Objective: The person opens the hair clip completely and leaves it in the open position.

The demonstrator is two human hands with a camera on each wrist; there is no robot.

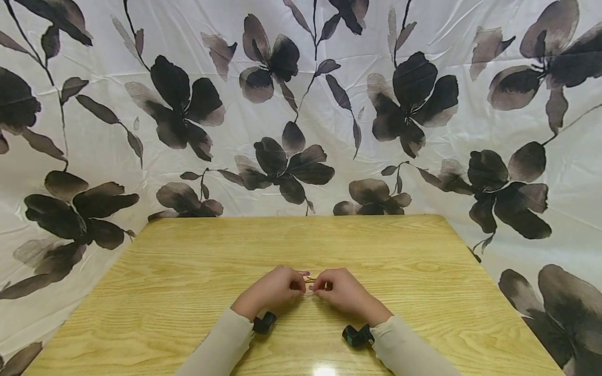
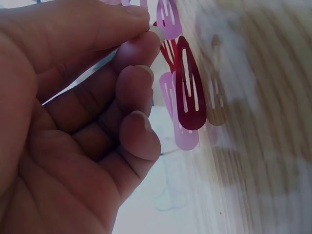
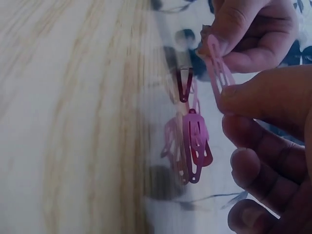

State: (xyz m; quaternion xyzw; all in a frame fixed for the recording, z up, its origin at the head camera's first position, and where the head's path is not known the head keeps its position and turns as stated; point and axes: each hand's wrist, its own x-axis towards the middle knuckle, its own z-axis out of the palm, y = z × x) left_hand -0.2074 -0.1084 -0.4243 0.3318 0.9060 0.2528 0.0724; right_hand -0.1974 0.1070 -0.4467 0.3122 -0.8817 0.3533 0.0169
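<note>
Between both hands is a light pink snap hair clip (image 3: 213, 73), raised a little above the table. My right hand (image 1: 345, 292) pinches its lower end between thumb and index finger. The thumb and index finger of my left hand (image 1: 277, 287) meet at the clip's other end and seem to pinch it; the exact contact is partly hidden. Just beyond the fingers lies a small pile of hair clips, with a dark red clip (image 2: 192, 119) over a pink clip (image 2: 186, 142). In the right wrist view, another pink clip (image 3: 194, 119) lies on top of that pile.
The clips lie on a wooden table (image 1: 211, 245) with a glossy top. A white cloth with dark flowers (image 1: 338, 125) hangs behind and at both sides. Small black cameras (image 1: 264, 322) are strapped at the wrists.
</note>
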